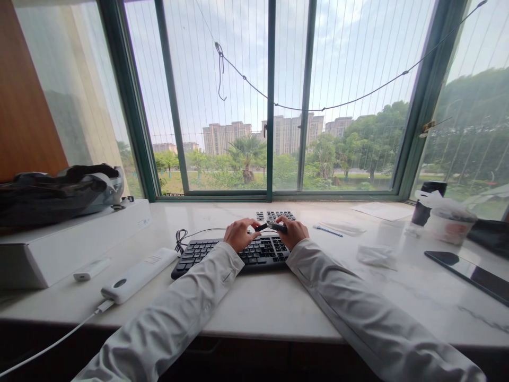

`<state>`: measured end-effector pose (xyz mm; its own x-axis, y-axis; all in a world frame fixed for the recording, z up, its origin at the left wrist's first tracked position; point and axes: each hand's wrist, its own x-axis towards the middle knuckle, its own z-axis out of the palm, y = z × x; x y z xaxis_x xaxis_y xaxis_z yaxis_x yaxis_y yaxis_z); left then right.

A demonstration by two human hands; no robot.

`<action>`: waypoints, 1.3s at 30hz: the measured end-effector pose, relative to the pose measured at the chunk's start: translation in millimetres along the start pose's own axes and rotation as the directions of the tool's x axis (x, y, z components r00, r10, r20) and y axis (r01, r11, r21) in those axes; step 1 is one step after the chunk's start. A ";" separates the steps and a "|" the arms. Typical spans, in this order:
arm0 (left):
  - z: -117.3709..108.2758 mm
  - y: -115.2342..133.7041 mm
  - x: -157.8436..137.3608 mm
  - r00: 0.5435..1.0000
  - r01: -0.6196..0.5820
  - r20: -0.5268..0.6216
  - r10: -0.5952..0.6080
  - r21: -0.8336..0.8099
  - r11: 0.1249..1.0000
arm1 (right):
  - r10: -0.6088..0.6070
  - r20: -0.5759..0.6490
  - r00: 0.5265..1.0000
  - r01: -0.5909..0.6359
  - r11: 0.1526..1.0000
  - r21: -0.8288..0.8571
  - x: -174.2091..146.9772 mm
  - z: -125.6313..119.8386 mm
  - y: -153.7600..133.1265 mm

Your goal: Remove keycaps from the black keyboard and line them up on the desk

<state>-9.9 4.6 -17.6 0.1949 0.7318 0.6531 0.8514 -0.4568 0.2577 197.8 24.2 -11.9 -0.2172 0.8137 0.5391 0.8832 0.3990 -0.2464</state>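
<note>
My left hand point(238, 235) is closed in a pinch on a small black block-like piece point(261, 227), above the middle of a black keyboard point(191, 267). Opposite it, my right hand point(295, 232) grips a dark handheld tool point(278, 227) with a paler grey, bristle-like tip turned toward that piece. The tip and the piece are very close; I cannot tell whether they touch. Behind my hands, loose black keycaps point(280, 216) lie in rows on the white counter point(254, 307). The keyboard's cable point(181, 241) is bunched at its back left corner.
Left are a white power strip-like device point(137, 276) with a cable, a small white device point(92, 269) and a white box point(79, 239) bearing a dark bag. Right are a blue-white stick point(328, 231), clear plastic wrapping point(376, 254), a phone-like tablet point(469, 273) and a lidded tub point(449, 223).
</note>
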 end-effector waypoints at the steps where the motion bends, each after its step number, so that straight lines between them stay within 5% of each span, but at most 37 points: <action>1: -0.4 0.4 0.1 1.000 0.001 0.001 -0.001 -0.001 1.000 | 0.002 0.008 1.000 -0.002 1.000 -0.008 -0.5 -0.9 -1.0; 10: -4.4 4.3 0.5 0.996 0.083 0.038 -0.083 0.000 0.997 | 0.028 0.074 0.997 -0.023 0.997 -0.072 -1.8 -2.0 -4.2; 27: -4.4 6.9 -0.8 0.996 0.003 0.087 0.003 -0.068 0.998 | -0.112 0.107 0.988 0.106 0.993 0.056 0.2 11.3 3.6; 39: -6.5 13.5 -1.5 0.992 0.029 0.120 -0.023 -0.043 0.999 | -0.085 0.114 0.990 0.080 0.996 0.048 2.0 14.8 5.9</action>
<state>-1.9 -5.9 -10.5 0.2320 0.7978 0.5565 0.8349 -0.4569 0.3069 196.4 34.4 -24.2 -0.3377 0.8194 0.4631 0.8417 0.4831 -0.2410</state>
